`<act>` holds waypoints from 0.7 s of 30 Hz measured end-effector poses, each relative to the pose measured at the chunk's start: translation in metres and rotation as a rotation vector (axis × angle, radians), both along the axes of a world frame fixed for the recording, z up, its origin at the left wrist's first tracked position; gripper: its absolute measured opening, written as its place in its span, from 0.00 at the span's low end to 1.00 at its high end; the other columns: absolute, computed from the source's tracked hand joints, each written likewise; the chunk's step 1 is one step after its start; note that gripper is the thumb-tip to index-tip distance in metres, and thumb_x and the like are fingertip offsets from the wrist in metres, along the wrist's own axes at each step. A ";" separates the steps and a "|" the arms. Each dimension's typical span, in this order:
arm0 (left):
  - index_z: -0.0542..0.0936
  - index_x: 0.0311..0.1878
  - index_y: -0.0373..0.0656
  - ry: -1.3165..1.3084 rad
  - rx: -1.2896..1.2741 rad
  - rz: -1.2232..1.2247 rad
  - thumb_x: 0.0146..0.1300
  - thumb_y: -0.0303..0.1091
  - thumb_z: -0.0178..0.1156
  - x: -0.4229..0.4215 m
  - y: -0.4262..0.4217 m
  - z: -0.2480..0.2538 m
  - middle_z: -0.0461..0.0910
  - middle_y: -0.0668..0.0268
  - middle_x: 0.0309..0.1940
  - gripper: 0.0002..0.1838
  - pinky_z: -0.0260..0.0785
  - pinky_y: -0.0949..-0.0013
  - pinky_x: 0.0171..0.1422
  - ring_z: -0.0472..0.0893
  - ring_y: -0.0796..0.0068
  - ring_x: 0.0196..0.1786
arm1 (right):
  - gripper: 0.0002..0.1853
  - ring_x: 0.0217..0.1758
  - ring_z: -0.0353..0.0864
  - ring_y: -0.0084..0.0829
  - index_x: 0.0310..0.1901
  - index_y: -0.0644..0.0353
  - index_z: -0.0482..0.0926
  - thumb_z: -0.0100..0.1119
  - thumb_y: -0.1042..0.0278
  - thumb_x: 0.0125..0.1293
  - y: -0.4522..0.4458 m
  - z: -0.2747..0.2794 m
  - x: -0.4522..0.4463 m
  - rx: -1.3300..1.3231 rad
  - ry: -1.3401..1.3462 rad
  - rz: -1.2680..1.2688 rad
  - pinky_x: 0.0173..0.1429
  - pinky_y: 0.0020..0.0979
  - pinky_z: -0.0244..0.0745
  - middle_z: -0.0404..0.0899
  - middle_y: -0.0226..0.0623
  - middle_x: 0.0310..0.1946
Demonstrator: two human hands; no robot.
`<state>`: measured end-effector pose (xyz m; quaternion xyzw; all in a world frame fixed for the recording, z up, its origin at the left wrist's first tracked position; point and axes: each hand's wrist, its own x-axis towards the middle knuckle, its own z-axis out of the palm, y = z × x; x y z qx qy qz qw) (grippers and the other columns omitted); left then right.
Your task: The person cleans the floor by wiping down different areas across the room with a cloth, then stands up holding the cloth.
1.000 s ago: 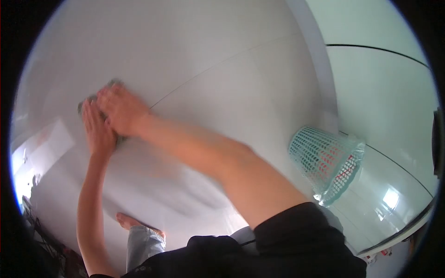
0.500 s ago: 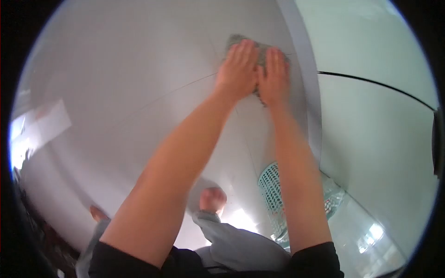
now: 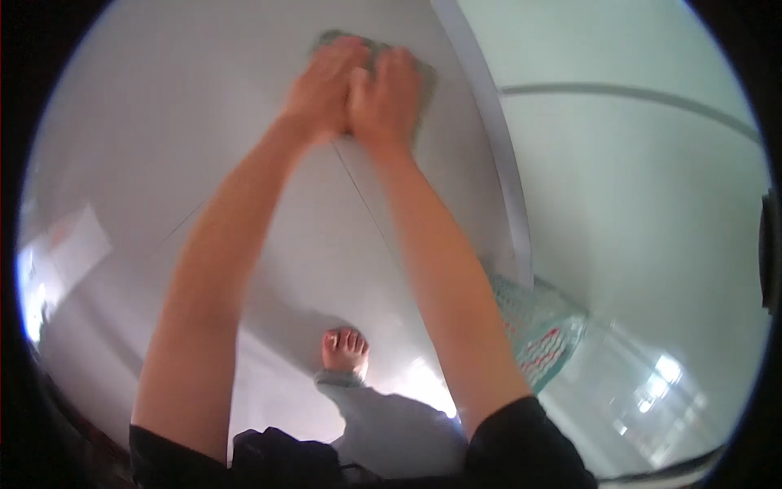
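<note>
A grey-green cloth (image 3: 429, 77) lies on the pale tiled floor (image 3: 204, 81), its edges showing around my hands. My left hand (image 3: 326, 90) rests flat on its left part, fingers stretched forward. Pressed beside it, my right hand (image 3: 388, 98) covers the right part, with the fingers also extended and its thumb against my left hand. Both hands are slightly blurred, and most of the cloth is hidden beneath them.
Along the right runs a grey base strip (image 3: 489, 122) below a glossy pale-green cabinet front (image 3: 595, 171). A mint-green perforated basket (image 3: 546, 346) stands partly behind my right forearm. My bare foot (image 3: 344, 350) is on the floor below.
In view, both hands and the cloth have shifted up and to the left. The basket is now more covered by my right arm, and the cabinet appears further left.
</note>
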<state>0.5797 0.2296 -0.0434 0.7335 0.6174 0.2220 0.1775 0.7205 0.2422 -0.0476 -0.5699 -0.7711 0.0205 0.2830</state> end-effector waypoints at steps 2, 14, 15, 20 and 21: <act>0.62 0.88 0.43 0.129 0.026 -0.003 0.85 0.43 0.48 -0.016 -0.013 0.005 0.57 0.60 0.91 0.33 0.44 0.55 0.97 0.52 0.59 0.93 | 0.32 0.84 0.66 0.61 0.70 0.73 0.77 0.54 0.49 0.81 -0.003 0.014 -0.020 -0.067 0.028 0.018 0.87 0.59 0.57 0.71 0.64 0.79; 0.53 0.91 0.38 0.602 -0.023 -0.046 0.89 0.49 0.34 0.045 -0.095 0.020 0.49 0.54 0.93 0.36 0.37 0.49 0.97 0.45 0.56 0.95 | 0.26 0.86 0.67 0.48 0.72 0.66 0.79 0.53 0.59 0.81 -0.060 0.018 0.043 -0.051 0.104 0.093 0.89 0.55 0.59 0.75 0.48 0.78; 0.52 0.91 0.38 0.609 -0.065 -0.075 0.89 0.49 0.34 0.053 -0.096 0.020 0.47 0.54 0.93 0.36 0.36 0.49 0.97 0.44 0.56 0.95 | 0.26 0.86 0.66 0.49 0.73 0.65 0.78 0.52 0.61 0.80 -0.064 0.021 0.050 -0.083 0.104 0.081 0.90 0.55 0.58 0.73 0.48 0.80; 0.50 0.92 0.38 0.596 -0.057 -0.062 0.89 0.51 0.32 0.069 -0.105 0.010 0.44 0.54 0.94 0.38 0.33 0.50 0.98 0.40 0.56 0.95 | 0.26 0.87 0.66 0.50 0.74 0.63 0.78 0.54 0.65 0.78 -0.073 0.021 0.063 -0.117 0.144 0.053 0.90 0.55 0.58 0.72 0.47 0.81; 0.49 0.92 0.38 0.620 -0.060 -0.049 0.89 0.52 0.31 0.071 -0.101 0.015 0.44 0.54 0.94 0.38 0.32 0.50 0.98 0.39 0.56 0.95 | 0.26 0.87 0.66 0.49 0.74 0.63 0.78 0.54 0.65 0.77 -0.070 0.024 0.064 -0.108 0.153 0.049 0.90 0.55 0.58 0.73 0.46 0.81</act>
